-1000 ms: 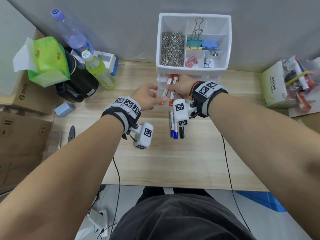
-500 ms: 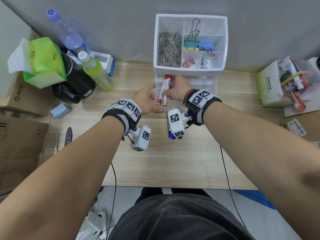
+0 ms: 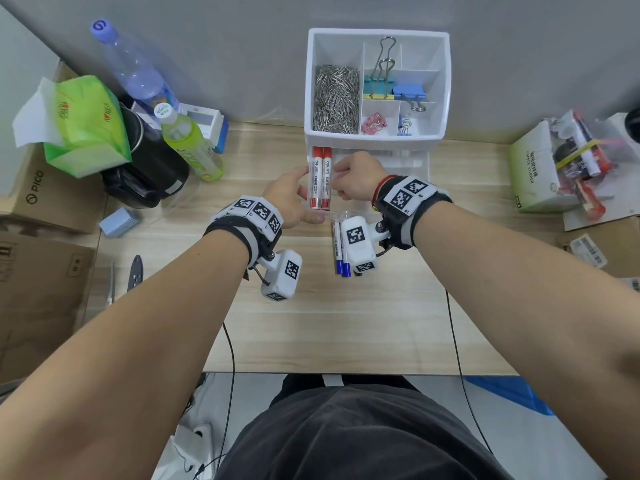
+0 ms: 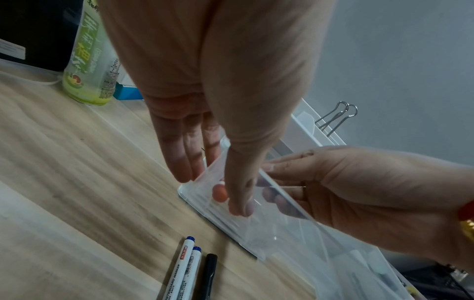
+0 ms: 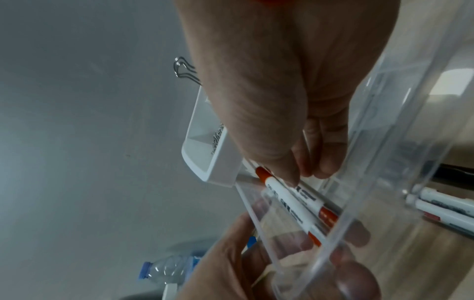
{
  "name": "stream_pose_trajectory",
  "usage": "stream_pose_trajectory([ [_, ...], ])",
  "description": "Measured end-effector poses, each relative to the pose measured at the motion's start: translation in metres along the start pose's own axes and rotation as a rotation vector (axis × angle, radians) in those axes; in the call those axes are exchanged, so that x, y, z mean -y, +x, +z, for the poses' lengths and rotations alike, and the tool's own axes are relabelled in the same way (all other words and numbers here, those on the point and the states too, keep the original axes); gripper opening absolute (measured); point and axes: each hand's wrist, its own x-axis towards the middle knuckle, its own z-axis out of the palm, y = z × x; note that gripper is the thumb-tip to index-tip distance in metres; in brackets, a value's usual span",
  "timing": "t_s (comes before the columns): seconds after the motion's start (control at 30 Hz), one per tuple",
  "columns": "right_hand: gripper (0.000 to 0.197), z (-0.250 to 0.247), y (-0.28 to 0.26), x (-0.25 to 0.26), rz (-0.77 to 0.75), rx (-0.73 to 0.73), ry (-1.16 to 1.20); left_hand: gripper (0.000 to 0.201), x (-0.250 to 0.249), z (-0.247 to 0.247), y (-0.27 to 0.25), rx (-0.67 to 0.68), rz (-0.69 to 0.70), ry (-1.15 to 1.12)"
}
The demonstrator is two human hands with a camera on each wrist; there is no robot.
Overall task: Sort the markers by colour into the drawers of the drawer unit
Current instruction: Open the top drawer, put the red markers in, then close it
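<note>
Status: reds are in. Two red markers lie side by side in the open clear drawer pulled out from under the white drawer unit, caps toward the unit. Left hand is on the drawer's left front corner, fingers straight along the outside wall, thumb over the front edge, so it steadies the drawer rather than clamping it. Right hand is at the drawer's right side: the right wrist view shows its fingertips down on the inner red marker near the cap, loosely curled; I can't tell whether they pinch it or just rest on it, since the clear plastic and blur muddy that view. Remaining: two blue markers and one black marker lie together on the wooden desk just in front of the drawer, untouched; in the head view the right wrist camera hides the black one. My read: one colour of three sorted, roughly a third done. Left to do is let go of the reds, shut this drawer, open another for blue, another for black. A second clear drawer seems to sit to the right, under the right hand, but its contents are unclear. Top tray holds paper clips and binder clips, not part of the job.
</note>
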Motion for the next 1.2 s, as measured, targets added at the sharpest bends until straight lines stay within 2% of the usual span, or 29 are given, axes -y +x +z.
stream_pose_trajectory([
  [0.1, 0.02, -0.016, -0.003, -0.007, 0.019, 0.011, -0.013, 0.104, -0.004, 0.0, -0.001, 0.003, -0.015, 0.009],
  [0.17, 0.031, -0.023, -0.007, -0.01, 0.022, 0.058, 0.025, 0.105, -0.005, 0.001, -0.001, 0.003, -0.03, 0.013],
  [0.23, 0.039, -0.027, -0.013, -0.01, -0.03, 0.119, -0.041, 0.107, -0.008, 0.001, -0.002, 0.002, -0.032, 0.025],
  [0.37, 0.042, -0.023, -0.02, -0.009, -0.118, 0.267, -0.114, 0.108, -0.013, 0.002, -0.003, 0.0, -0.04, 0.048],
  [0.47, 0.04, -0.019, -0.018, -0.008, -0.148, 0.264, -0.116, 0.107, -0.014, 0.002, -0.003, -0.006, -0.043, 0.052],
  [0.6, 0.041, -0.023, -0.018, -0.014, -0.118, 0.194, -0.053, 0.114, -0.016, 0.003, -0.004, -0.035, -0.042, 0.052],
  [0.73, 0.029, -0.055, -0.028, -0.028, -0.079, 0.146, -0.186, 0.125, -0.019, 0.002, -0.005, -0.058, -0.059, 0.028],
  [0.8, 0.026, -0.074, -0.035, -0.039, -0.044, 0.072, -0.267, 0.13, -0.02, 0.002, -0.005, -0.062, -0.076, 0.014],
  [0.93, 0.03, -0.104, -0.042, -0.059, 0.077, -0.123, -0.227, 0.137, -0.022, 0.003, -0.002, -0.082, -0.091, 0.0],
  [1.03, 0.015, -0.118, -0.039, -0.077, 0.151, -0.218, -0.207, 0.141, -0.021, 0.003, 0.001, -0.081, -0.103, 0.0],
  [1.1, 0.046, -0.12, -0.035, -0.09, 0.229, -0.165, -0.243, 0.144, -0.021, 0.003, 0.003, -0.075, -0.111, 0.014],
  [1.2, 0.108, -0.113, -0.034, -0.1, 0.241, 0.035, -0.366, 0.146, -0.022, 0.001, 0.004, -0.066, -0.112, 0.025],
])
